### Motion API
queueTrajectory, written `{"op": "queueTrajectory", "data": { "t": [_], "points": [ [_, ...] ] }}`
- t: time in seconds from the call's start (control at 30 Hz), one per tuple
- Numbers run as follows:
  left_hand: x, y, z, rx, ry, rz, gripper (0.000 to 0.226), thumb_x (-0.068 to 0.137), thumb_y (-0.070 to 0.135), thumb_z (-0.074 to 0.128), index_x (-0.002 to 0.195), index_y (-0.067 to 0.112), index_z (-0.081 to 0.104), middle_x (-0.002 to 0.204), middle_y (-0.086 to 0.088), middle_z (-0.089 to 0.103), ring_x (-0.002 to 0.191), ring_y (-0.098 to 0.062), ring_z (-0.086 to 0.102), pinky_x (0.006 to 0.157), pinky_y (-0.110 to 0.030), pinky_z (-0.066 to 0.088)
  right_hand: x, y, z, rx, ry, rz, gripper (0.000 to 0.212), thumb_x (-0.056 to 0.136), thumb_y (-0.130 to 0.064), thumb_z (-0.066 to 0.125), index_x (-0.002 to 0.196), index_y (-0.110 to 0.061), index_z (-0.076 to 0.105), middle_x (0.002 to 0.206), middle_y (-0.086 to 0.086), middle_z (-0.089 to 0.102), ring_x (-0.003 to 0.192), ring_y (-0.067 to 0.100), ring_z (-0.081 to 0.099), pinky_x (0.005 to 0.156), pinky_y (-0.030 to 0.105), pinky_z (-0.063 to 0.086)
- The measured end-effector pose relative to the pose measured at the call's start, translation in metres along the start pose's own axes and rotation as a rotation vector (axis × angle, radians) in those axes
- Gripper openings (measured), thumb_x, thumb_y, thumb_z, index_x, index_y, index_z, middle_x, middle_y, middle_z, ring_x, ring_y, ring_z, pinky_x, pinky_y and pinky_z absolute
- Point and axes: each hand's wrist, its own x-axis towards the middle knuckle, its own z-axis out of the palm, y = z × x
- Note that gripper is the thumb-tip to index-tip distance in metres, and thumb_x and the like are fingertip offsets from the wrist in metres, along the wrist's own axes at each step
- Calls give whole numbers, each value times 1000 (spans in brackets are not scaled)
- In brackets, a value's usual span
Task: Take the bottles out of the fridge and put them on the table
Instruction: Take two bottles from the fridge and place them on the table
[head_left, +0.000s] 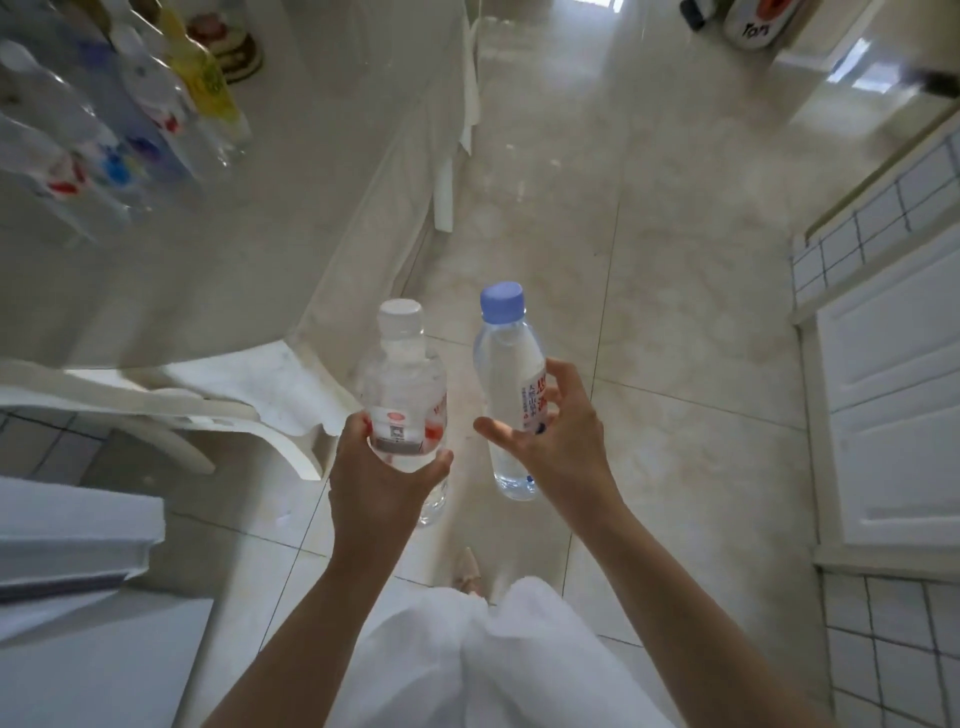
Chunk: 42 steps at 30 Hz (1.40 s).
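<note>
My left hand (382, 470) grips a clear water bottle with a white cap and a red-and-white label (402, 387) around its lower part. My right hand (558, 434) holds a second clear bottle with a blue cap (506, 364), fingers curled around its label. Both bottles are upright, held over the floor in front of me. The white table (270, 208) lies to the upper left. Several bottles (119, 124) stand on it at the far left, blurred, one with a yellow label.
A white chair (249, 410) stands at the table's near corner, left of my left hand. The fridge's white edge (72, 540) is at the lower left. White cabinets and a tiled wall (883, 415) run along the right. Glossy tiled floor stretches ahead.
</note>
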Motion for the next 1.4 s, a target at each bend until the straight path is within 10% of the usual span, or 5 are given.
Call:
{"op": "queueTrajectory", "data": {
  "t": [0.53,0.77,1.03,1.4],
  "points": [
    [244,75,45,-136,359,-220,61,54,26,92,103,19,57,90,2,69,84,-23,67,80,-49,56,296,-75,43,-128,-277,-82,70,60,-33,88,118,-29,47,101,-8,64,82,8,65,72,30,56],
    [326,101,35,-184,590,-291,66,49,35,91,104,20,57,93,0,69,84,-23,67,79,-46,56,403,-129,98,-187,-481,-230,71,57,-34,89,114,-32,48,87,-19,59,74,2,60,56,7,39],
    [383,88,-13,-233,814,-372,73,45,46,88,106,19,59,94,0,70,85,-24,68,80,-49,56,455,-183,189,-167,-692,-355,65,58,-30,88,108,-33,46,90,-16,64,81,9,64,68,26,50],
    [452,38,-105,-234,1041,-437,58,56,13,91,102,20,57,85,3,64,75,-20,61,70,-28,44,454,-230,341,-71,-970,-435,82,60,-11,88,130,-22,46,105,-19,59,83,-12,57,70,-1,38]
  ]
}}
